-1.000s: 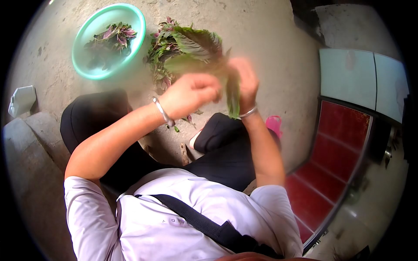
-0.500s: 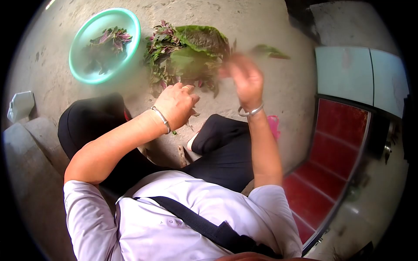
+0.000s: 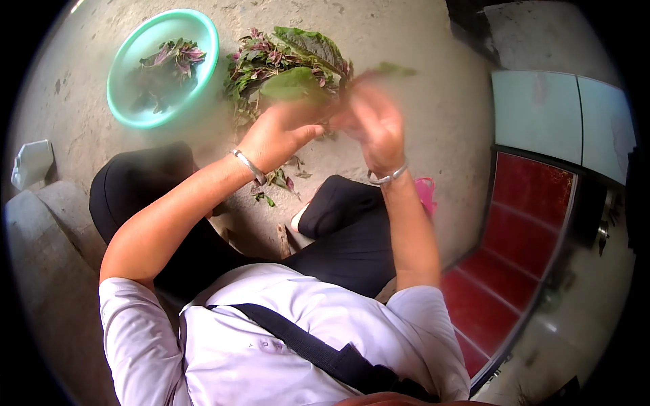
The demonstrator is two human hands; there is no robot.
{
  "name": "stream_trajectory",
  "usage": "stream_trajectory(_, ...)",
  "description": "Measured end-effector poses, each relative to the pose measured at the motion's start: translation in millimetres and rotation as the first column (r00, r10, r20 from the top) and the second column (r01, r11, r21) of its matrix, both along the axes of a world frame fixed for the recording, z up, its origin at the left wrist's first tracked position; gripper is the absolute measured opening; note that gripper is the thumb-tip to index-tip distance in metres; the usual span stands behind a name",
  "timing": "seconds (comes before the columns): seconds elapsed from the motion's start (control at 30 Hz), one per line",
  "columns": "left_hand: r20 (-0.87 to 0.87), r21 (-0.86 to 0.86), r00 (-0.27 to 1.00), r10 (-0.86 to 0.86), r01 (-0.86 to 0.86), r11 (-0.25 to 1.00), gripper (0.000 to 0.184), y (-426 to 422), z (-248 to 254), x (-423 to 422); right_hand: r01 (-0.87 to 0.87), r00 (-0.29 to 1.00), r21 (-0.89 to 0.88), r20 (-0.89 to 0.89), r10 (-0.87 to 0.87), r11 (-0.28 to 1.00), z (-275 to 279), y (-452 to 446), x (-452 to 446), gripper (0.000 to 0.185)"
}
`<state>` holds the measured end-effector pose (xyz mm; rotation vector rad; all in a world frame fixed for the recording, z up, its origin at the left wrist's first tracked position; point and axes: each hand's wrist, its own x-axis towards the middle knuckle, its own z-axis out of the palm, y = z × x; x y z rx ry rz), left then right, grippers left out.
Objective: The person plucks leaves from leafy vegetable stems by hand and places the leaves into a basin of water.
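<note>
Green leaves [image 3: 310, 49] — in right grip [image 3: 376, 130], fanned beyond

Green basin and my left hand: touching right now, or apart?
Apart: the head view shows floor between the left hand and the rim of the green basin.

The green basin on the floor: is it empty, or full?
Neither; it is partly filled. Inside the green basin lie some purple and green leaves, and its pale inner wall shows bare beside them.

Right grip [image 3: 376, 125] blurred (leaf beyond [image 3: 395, 69] likewise).
</note>
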<state>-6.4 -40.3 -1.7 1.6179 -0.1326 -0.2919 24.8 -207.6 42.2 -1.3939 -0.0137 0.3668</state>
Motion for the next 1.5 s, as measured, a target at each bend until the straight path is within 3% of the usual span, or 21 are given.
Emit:
stream_trajectory(0.07, -0.15, -0.01, 0.988, -0.028, 0.027, 1.0, 0.03, -0.2, -5.2, -2.2, 0.003, 1.0, 0.04, -0.023, -0.002, 0.999, -3.0, 0.0, 0.8, 0.017)
stream_trajectory(0.27, -0.134, 0.038, 0.99, -0.037, 0.043, 0.998, 0.028, 0.3, -5.3, -2.4, 0.001, 0.997, 0.064, -0.072, 0.004, 0.998, -0.7, -1.2, 1.1, 0.017)
stream_trajectory(0.37, -0.063, 0.116, 0.998, 0.022, -0.015, 0.993, 0.024, 0.8, 3.4, -6.4, -0.005, 1.0, 0.029, -0.017, 0.006, 1.0, -0.5, -1.9, 1.8, 0.016)
stream_trajectory(0.47, 0.124, 0.375, 0.992, -0.011, -0.036, 0.926, 0.019, 4.0, 19.2, -3.6, 0.008, 0.998, 0.037, 0.065, -0.01, 0.999, -1.1, -2.1, 2.9, 0.018)
stream_trajectory(0.6, 0.254, 0.412, 0.967, 0.032, -0.138, 0.901, 0.013, 4.2, 16.0, -4.3, 0.01, 0.997, 0.068, 0.081, -0.015, 0.998, 0.3, -6.6, 4.1, 0.026)
stream_trajectory(0.67, 0.305, 0.433, 0.95, 0.061, -0.195, 0.88, 0.016, 3.8, 13.0, -2.7, -0.017, 0.99, -0.019, 0.14, 0.019, 1.0, 5.8, -5.3, 4.6, 0.042)
stream_trajectory(0.83, 0.216, 0.375, 0.973, 0.077, -0.156, 0.914, 0.015, 2.8, 11.9, -2.9, -0.007, 1.0, 0.12, -0.001, 0.007, 0.993, 8.2, -8.1, 3.2, 0.048)
stream_trajectory(0.9, 0.113, 0.391, 0.992, 0.05, -0.09, 0.916, 0.013, 4.7, 18.7, -1.3, -0.021, 0.999, 0.115, 0.031, 0.018, 0.993, 9.4, -8.8, 3.2, 0.048)
stream_trajectory(1.0, 0.014, 0.223, 0.999, 0.052, -0.054, 0.973, 0.016, 5.2, 5.2, 0.0, 0.024, 1.0, 0.133, 0.015, -0.026, 0.991, 14.3, -6.6, 0.8, 0.043)
stream_trajectory(1.07, 0.001, 0.202, 0.999, 0.043, -0.042, 0.978, 0.018, 6.0, 0.0, 0.7, 0.038, 0.999, 0.135, 0.03, -0.043, 0.99, 14.4, -5.3, 1.1, 0.039)
stream_trajectory(1.2, -0.042, 0.168, 0.999, 0.033, -0.025, 0.985, 0.019, 6.2, -10.9, 3.3, -0.042, 0.985, -0.025, 0.164, 0.046, 0.999, 15.5, -8.6, 0.4, 0.026)
stream_trajectory(1.4, 0.005, 0.036, 0.991, 0.134, -0.134, 0.99, 0.016, 0.3, -19.7, 2.9, -0.097, 0.987, -0.054, 0.125, 0.104, 0.994, 19.6, -7.8, 0.9, 0.018)
stream_trajectory(1.5, 0.041, 0.308, 0.995, 0.086, -0.095, 0.947, 0.015, 5.5, -2.4, 2.5, -0.145, 0.981, -0.149, 0.11, 0.162, 0.978, 25.2, -7.7, 1.5, 0.017)
